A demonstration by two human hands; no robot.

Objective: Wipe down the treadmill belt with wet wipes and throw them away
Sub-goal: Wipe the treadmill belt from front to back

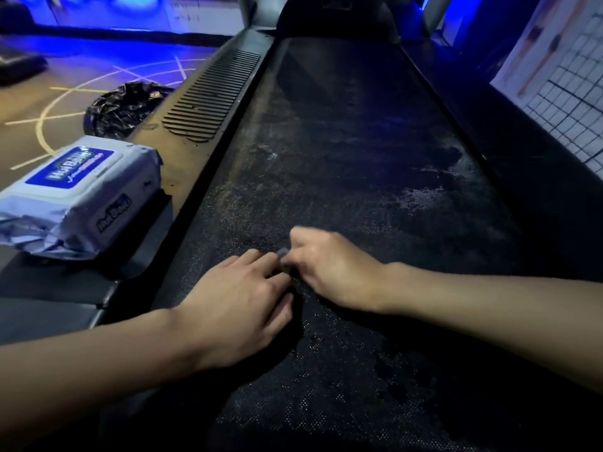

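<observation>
Left hand (241,288) lies flat, right hand (329,265) pinches grey wipe (283,252), frame centre.
Best spread it flat, then stroke belt (359,141) lengthwise.

Pretty dim room overall, most of the light is a strong blue glow (137,0) coming from the far end, and it washes over a low white wall (202,14) back there. The floor (75,76) on the left is a brownish-grey with yellow and white lines (42,122) painted on it, some curved, some crossing. Some dark, low piece of gear (19,68) sits at the far left, too shadowy to make out. On the right there's a white wall with a dark grid pattern (567,102), and a pale poster (535,44) hangs on it.
</observation>
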